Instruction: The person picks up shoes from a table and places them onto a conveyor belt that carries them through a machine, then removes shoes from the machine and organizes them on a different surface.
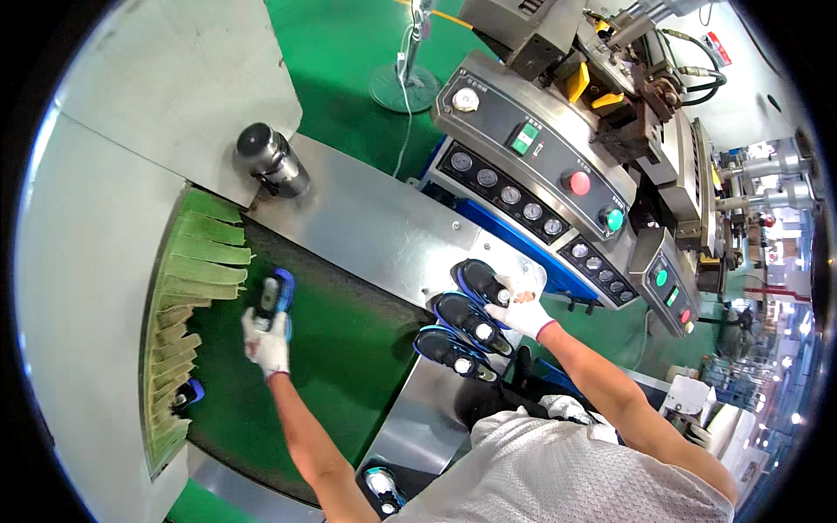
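Note:
My left hand (267,346), in a white glove, grips a black shoe with a blue-purple sole (277,296) over the green conveyor belt (349,349). Three more black shoes stand side by side on the metal edge to the right: a far one (479,281), a middle one (466,318) and a near one (449,349). Each has something white at its opening. My right hand (523,315), also gloved, closes at the opening of the far shoe, its fingertips partly hidden. Another shoe (187,395) lies by the green strip curtain.
The strip curtain (196,261) hangs at the left from a grey housing (166,113). A dark flask (275,161) stands on the metal ledge (366,227). Beyond is a machine panel (540,148) with gauges and buttons. One more shoe (384,488) lies near my left elbow.

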`<state>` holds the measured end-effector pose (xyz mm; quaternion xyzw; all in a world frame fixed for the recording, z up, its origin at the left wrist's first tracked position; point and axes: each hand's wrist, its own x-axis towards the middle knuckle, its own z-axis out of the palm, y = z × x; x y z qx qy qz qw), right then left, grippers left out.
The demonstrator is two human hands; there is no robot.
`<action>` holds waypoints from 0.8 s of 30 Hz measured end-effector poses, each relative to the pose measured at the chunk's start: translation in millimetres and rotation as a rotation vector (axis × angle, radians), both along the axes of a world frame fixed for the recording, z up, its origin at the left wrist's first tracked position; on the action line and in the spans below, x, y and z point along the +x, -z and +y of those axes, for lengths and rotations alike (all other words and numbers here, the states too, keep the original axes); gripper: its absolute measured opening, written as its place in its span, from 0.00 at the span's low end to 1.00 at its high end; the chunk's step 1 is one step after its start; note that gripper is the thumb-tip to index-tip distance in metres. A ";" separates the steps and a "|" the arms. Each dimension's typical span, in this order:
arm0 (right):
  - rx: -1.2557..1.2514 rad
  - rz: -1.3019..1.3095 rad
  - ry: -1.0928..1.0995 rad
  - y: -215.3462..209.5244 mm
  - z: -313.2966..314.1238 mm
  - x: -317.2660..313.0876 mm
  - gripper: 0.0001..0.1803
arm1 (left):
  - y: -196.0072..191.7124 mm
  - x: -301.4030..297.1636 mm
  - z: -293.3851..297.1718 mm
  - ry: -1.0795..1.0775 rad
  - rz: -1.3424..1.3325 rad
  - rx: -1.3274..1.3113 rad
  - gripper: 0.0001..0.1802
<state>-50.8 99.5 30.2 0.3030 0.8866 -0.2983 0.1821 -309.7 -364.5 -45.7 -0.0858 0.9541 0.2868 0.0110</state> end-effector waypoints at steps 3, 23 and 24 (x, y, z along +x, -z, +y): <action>-0.019 0.065 -0.048 -43.2 -7.1 -4.1 0.45 | -55.9 68.6 53.4 0.113 -0.177 0.299 0.34; -1.626 0.641 0.493 -231.4 154.4 114.3 0.39 | -391.0 113.5 457.7 1.188 0.488 0.419 0.33; -1.671 0.636 0.515 -216.7 170.0 127.3 0.40 | -400.2 109.8 474.4 1.096 0.466 0.492 0.28</action>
